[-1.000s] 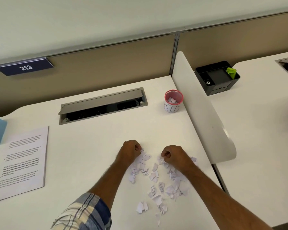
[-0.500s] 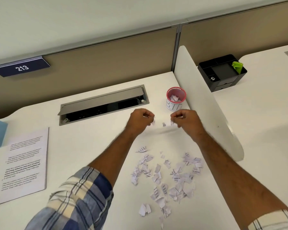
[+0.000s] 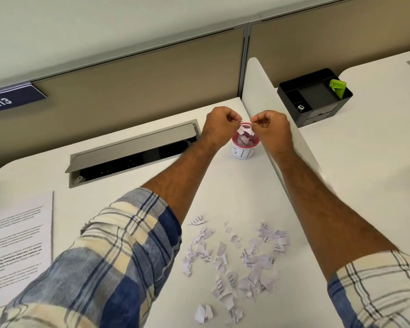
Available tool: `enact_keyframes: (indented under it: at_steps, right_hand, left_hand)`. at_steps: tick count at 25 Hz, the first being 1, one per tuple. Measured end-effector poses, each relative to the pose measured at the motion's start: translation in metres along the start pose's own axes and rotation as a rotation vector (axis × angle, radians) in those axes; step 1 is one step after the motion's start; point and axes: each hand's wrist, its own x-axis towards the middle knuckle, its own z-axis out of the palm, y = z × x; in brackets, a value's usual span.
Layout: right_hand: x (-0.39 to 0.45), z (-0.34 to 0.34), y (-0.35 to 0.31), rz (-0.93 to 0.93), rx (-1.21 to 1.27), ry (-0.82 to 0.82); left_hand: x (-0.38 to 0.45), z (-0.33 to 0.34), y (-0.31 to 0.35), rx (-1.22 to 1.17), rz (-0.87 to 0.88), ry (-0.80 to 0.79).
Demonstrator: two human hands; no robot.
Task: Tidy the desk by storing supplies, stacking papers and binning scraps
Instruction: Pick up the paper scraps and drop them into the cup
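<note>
Both fists over cup [image 3: 245, 147], centre frame: left hand [image 3: 219, 125] and right hand [image 3: 271, 129] pinch scraps [image 3: 237, 254]. Featherlight, limp, easily dropped; pinch in bunches, not singly.

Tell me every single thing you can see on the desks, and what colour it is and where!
Bin cup: one, white with a red rim, back of the desk by the divider, paper bits inside.
Paper scraps: many, white with print, scattered on the near desk.
Printed sheets: one stack, white, left edge.
Cable hatch: one, grey, set into the desk, lid open.
Divider: one, white, between the desks.
Organizer: one, black, next desk.
Green thing: one, in the organizer.
Sign 213: one, navy, back panel.
Left hand: fingers pinching scraps above the cup.
Right hand: the same.
</note>
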Motion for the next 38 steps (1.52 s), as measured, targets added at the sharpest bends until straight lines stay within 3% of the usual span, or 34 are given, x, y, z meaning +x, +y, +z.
enact_keyframes:
  at_steps: [7, 14, 20, 24, 27, 31, 36, 38]
  right_hand:
    - [-0.008, 0.012, 0.011, -0.003, -0.219, -0.038]
    - [-0.038, 0.007, 0.023, -0.147, -0.161, -0.038]
    - [-0.110, 0.003, 0.060, -0.193, -0.129, -0.253]
    - [-0.152, -0.006, 0.093, -0.096, -0.268, -0.437]
    - [-0.173, -0.012, 0.109, -0.019, -0.375, -0.525]
    - [-0.198, -0.019, 0.119, -0.022, -0.385, -0.525]
    - [-0.199, -0.035, 0.123, -0.107, -0.431, -0.811]
    - [-0.200, -0.036, 0.126, -0.187, -0.517, -0.848]
  left_hand:
    - [0.002, 0.022, -0.016, 0.066, -0.043, -0.008]
    - [-0.017, 0.000, -0.048, 0.020, -0.055, -0.006]
    - [-0.086, -0.020, -0.108, 0.262, 0.052, -0.171]
    - [-0.149, -0.022, -0.163, 0.312, -0.013, -0.247]
    - [-0.180, -0.021, -0.188, 0.381, -0.037, -0.211]
    - [-0.203, -0.015, -0.187, 0.421, -0.039, -0.223]
    - [-0.224, -0.014, -0.175, 0.477, -0.078, -0.313]
    - [-0.231, -0.015, -0.176, 0.502, -0.049, -0.351]
